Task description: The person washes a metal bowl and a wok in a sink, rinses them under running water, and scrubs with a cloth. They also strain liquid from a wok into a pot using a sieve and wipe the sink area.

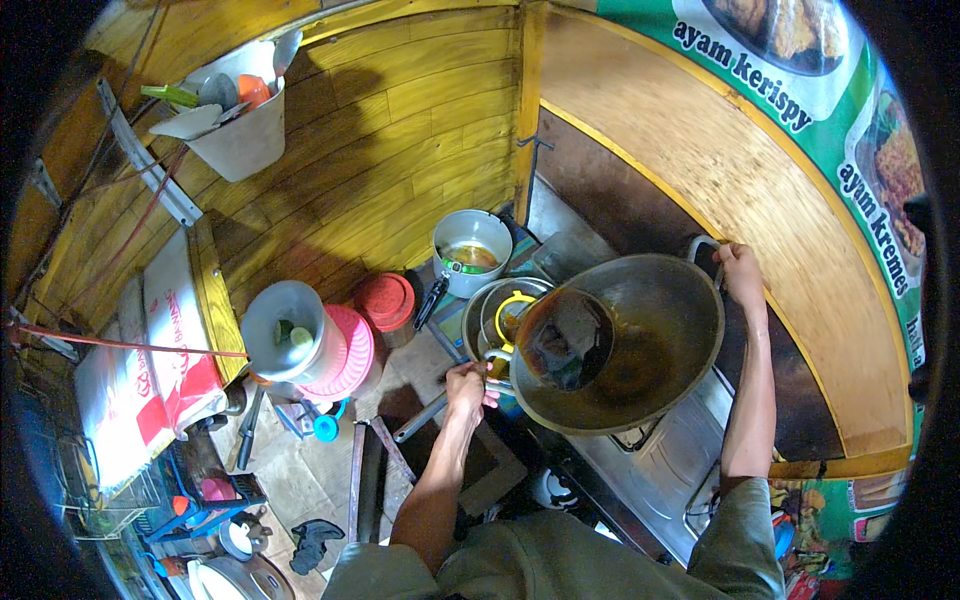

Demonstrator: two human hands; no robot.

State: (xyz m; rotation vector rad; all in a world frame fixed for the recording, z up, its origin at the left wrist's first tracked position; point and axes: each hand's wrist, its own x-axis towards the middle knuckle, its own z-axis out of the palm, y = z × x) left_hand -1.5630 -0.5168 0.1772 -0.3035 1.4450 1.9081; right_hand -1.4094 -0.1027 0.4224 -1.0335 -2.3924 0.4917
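Note:
A large dark wok [660, 337] is held up between my two hands and tilted to the left, with dark oil [566, 341] pooled against its left side. My left hand [469, 390] grips the left loop handle, and my right hand [740, 274] grips the right one. Beneath the wok's left rim sits a metal pot [474, 311], partly hidden, with a yellow-rimmed strainer [516, 300] in it. I cannot tell whether oil is running over the rim. A steel gas stove [645, 469] lies below the wok.
Behind stands a grey saucepan [471, 247] holding some brown liquid, beside a red-lidded jar [386, 300]. A plastic container [285, 330] with cut limes and a pink lid [349, 352] are to the left. A knife [249, 431] lies near them. A utensil bucket [240, 135] hangs on the wall.

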